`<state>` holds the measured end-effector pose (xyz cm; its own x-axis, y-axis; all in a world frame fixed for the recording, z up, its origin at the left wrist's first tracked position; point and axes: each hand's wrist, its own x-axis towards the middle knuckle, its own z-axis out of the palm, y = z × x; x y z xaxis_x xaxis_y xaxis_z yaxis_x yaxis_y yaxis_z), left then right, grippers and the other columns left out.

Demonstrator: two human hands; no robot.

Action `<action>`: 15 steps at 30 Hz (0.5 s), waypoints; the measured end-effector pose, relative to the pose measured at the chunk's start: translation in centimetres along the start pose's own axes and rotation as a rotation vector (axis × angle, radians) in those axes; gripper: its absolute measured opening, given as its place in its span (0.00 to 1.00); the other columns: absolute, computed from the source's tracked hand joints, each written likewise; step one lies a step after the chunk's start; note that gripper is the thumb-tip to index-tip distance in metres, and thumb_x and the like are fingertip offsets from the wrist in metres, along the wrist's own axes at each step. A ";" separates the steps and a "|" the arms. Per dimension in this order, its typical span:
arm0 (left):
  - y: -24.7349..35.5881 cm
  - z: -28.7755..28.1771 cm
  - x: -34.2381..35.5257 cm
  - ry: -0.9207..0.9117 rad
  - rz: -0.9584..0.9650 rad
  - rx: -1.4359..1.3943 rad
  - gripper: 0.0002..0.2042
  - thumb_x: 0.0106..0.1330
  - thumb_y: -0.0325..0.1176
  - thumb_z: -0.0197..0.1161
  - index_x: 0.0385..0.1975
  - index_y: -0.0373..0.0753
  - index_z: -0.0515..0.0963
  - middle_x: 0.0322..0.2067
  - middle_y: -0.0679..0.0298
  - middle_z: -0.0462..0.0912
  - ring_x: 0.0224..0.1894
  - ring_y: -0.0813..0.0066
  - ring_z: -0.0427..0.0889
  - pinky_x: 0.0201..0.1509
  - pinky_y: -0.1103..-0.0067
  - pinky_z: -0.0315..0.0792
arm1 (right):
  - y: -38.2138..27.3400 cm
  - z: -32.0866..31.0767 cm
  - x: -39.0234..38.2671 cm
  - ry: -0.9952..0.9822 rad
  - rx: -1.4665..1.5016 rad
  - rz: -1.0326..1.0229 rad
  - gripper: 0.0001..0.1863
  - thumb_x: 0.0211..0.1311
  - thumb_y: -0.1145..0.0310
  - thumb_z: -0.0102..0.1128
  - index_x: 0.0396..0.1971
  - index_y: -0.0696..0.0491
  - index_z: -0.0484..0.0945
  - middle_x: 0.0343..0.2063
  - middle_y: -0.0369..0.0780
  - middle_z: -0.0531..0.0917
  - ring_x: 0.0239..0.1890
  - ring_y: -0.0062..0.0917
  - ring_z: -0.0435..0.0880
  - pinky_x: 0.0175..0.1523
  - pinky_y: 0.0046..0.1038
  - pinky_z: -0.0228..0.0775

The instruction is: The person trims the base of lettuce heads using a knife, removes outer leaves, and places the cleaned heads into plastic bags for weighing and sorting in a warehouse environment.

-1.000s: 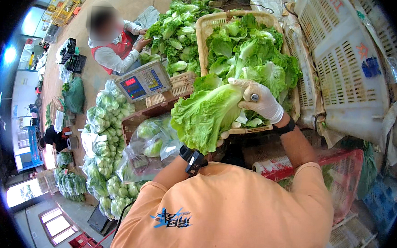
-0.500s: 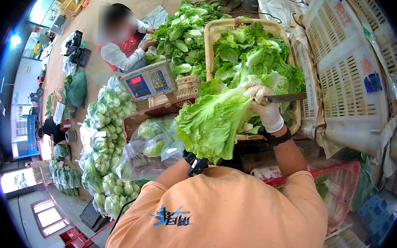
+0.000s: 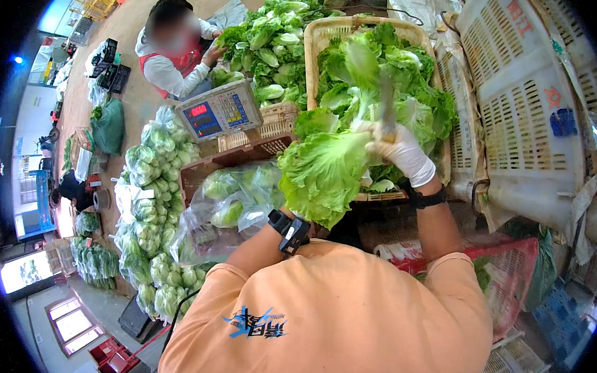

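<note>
A leafy green head of lettuce is held up over the near edge of the cream crate. Below it my left wrist shows with its black band, but the leaves hide my left hand and its fingers. My right hand, in a white glove, is closed around a knife beside the lettuce's stem end. The motion-blurred blade points away from me. Just left of it, a blurred lettuce leaf is above the crate, which is heaped with loose green leaves.
A scale stands left of the crate. Nearer is a brown crate with bagged lettuce. Bagged heads are piled farther left. A co-worker handles leaves by a lettuce heap. Tall white crates stand at right.
The knife has swung from pointing right to pointing away from me. A blurred leaf now shows above the crate. The held lettuce has shifted slightly, and the co-worker's head has moved.
</note>
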<state>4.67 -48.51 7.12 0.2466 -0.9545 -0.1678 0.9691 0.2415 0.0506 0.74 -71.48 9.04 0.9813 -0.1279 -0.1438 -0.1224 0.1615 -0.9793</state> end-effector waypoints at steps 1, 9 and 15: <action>0.1 -0.2 0.0 0.008 0.005 0.005 0.36 0.61 0.56 0.48 0.64 0.41 0.50 0.59 0.46 0.58 0.50 0.52 0.68 0.41 0.67 0.70 | -0.1 0.2 0.0 -0.103 -0.118 -0.008 0.07 0.58 0.68 0.59 0.33 0.52 0.72 0.32 0.34 0.78 0.33 0.17 0.75 0.36 0.19 0.69; 0.4 -0.8 -0.3 0.059 0.008 0.093 0.36 0.61 0.58 0.47 0.64 0.42 0.50 0.59 0.49 0.58 0.52 0.53 0.66 0.46 0.65 0.67 | 3.6 0.9 1.3 0.311 0.664 0.084 0.08 0.62 0.65 0.55 0.36 0.50 0.69 0.25 0.35 0.77 0.25 0.21 0.77 0.31 0.25 0.75; 0.8 -0.8 -0.7 0.078 0.010 0.178 0.37 0.60 0.59 0.47 0.64 0.42 0.50 0.60 0.51 0.58 0.53 0.54 0.65 0.49 0.64 0.65 | 8.6 -1.1 2.8 0.518 0.979 0.114 0.19 0.62 0.57 0.53 0.49 0.50 0.66 0.43 0.41 0.74 0.44 0.30 0.75 0.48 0.36 0.73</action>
<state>5.24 -47.51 6.46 0.2630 -0.9340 -0.2418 0.9516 0.2099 0.2245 2.30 -71.58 0.08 0.7631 -0.4190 -0.4920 0.1859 0.8714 -0.4539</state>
